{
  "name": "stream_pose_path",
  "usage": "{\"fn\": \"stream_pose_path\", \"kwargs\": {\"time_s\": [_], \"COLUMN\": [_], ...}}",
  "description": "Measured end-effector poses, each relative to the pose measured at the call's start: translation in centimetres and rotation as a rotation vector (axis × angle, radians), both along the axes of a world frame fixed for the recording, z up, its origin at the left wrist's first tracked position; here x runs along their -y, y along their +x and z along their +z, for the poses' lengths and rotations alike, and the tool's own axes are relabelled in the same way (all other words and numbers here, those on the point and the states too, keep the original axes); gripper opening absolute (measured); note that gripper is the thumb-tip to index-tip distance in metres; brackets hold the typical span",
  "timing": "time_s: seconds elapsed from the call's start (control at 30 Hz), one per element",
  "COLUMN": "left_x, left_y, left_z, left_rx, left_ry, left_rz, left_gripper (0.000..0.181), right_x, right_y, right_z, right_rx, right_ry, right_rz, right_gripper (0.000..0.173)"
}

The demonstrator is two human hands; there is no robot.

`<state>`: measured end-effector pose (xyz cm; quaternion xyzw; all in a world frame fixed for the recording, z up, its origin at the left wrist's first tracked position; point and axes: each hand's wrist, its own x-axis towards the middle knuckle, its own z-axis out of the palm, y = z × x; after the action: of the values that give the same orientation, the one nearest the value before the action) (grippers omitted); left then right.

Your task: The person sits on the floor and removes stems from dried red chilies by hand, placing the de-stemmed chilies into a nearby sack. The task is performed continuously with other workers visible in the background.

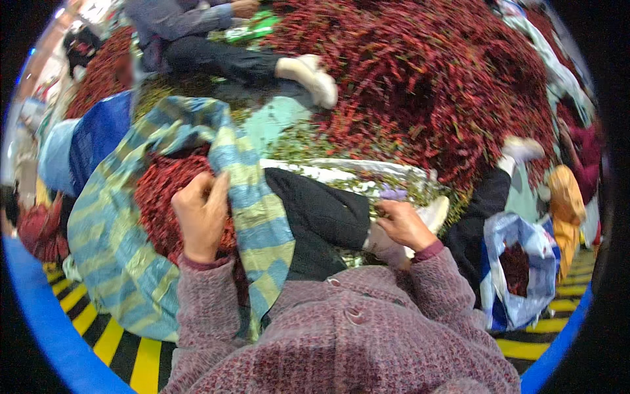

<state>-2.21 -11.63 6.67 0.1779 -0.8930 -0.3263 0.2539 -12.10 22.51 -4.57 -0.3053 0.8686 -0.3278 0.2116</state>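
My left hand (201, 216) is over the mouth of a blue-and-yellow checked woven sack (261, 212), its fingers curled beside the sack's folded rim. Inside the sack lie dried red chilies (162, 197), just below that hand. Whether the fingers hold anything cannot be told. On the other side, my right hand (406, 224) hovers near my white shoe and ankle, fingers bent, close to a small purple thing (392, 192); a grip on anything does not show clearly. A large heap of red chilies with stems (418, 88) rises in front of me.
A person in dark trousers and white shoes (315, 81) sits at the upper left. Loose green stems (300, 143) lie about the heap's near edge. At right stand a blue-and-white sack of chilies (546, 271) and an orange sack (566, 197). A blue container (98, 143) is at left.
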Motion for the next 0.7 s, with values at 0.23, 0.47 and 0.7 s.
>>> {"fn": "stream_pose_path", "kwargs": {"time_s": [0.23, 0.47, 0.7], "left_x": [-8.9, -10.4, -10.0], "left_y": [-13.6, -16.7, -17.2], "left_z": [-11.4, -19.2, -19.8], "left_rx": [0.235, 0.762, 0.724], "left_ry": [0.039, -0.069, 0.552], "left_rz": [-0.250, -0.258, -0.411], "left_gripper": [0.010, 0.015, 0.015], "right_x": [1.1, 4.3, 3.8], "right_y": [0.2, -3.6, -6.0], "right_z": [-1.7, -4.9, -6.4], "right_rx": [-0.003, 0.009, 0.160], "right_ry": [-0.114, -0.173, -0.252], "right_rz": [-0.098, -0.213, -0.431], "right_gripper": [0.016, 0.010, 0.012]}}
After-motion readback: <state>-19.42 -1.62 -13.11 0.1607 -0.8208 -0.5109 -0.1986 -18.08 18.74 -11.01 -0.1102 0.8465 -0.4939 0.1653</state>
